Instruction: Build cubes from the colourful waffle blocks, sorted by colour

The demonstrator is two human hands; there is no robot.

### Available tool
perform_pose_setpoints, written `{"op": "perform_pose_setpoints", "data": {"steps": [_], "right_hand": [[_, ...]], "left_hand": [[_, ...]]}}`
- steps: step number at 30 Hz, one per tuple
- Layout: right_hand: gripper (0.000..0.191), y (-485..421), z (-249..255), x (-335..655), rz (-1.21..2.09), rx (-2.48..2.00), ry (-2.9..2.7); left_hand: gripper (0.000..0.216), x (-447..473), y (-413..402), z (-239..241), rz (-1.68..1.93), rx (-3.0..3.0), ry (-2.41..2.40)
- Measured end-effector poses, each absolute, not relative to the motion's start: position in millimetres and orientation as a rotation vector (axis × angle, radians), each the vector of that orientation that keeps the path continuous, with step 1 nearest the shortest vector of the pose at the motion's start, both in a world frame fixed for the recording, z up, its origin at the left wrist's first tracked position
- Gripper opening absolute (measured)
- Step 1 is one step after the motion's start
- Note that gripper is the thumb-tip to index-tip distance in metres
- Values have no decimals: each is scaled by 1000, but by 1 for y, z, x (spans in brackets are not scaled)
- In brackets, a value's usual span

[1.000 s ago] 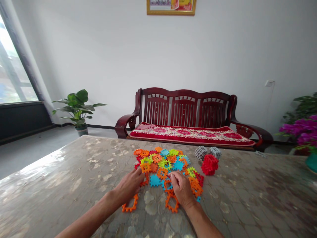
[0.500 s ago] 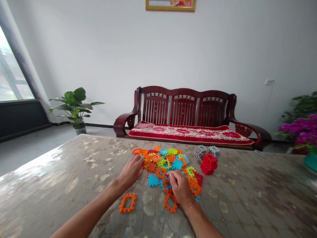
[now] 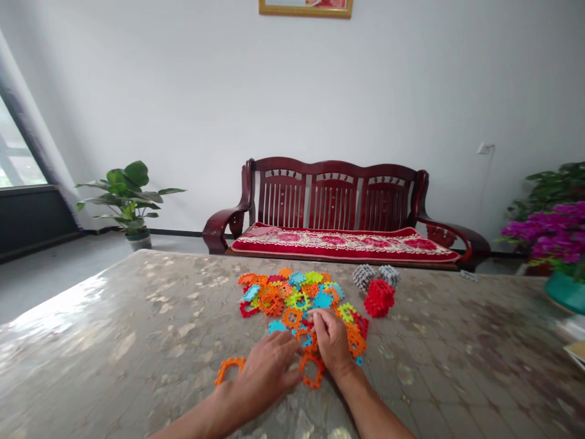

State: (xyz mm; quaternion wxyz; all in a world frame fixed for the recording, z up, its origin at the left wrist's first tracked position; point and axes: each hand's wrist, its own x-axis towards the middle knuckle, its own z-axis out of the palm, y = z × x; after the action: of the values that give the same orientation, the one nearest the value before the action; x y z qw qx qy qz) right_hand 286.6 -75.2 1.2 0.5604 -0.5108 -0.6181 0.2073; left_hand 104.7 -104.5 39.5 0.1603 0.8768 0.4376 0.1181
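Flat interlocking puzzle tiles with toothed edges, in orange, blue, lime and red, lie in a loose pile on the table. My left hand is over the near side of the pile, its fingers stretched forward and the thumb apart; I see nothing held in it. At the pile's near right side is my right hand, thumb and forefinger closed together; whatever they grip is hidden. An orange tile frame lies between the hands. Another orange tile frame is partly covered by my left hand.
A red ball-like block build and two grey ones stand right of the pile. A patterned cloth covers the table. Beyond it is a wooden bench. A teal flowerpot and papers sit at the right edge.
My left hand has moved from the pile's left edge back toward me and right, beside my right hand. Red and blue tiles it covered now show. My right hand stays nearly in place.
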Motion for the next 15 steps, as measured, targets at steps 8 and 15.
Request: {"op": "perform_pose_setpoints", "data": {"steps": [8,15], "right_hand": [[49,-68,-1,298,730,-1217,-968],[50,-69,4,298,742,-1223,-955]], "left_hand": [[45,136,-125,29,232,2585,1167],[19,144,-112,24,74,2899,1146]]}}
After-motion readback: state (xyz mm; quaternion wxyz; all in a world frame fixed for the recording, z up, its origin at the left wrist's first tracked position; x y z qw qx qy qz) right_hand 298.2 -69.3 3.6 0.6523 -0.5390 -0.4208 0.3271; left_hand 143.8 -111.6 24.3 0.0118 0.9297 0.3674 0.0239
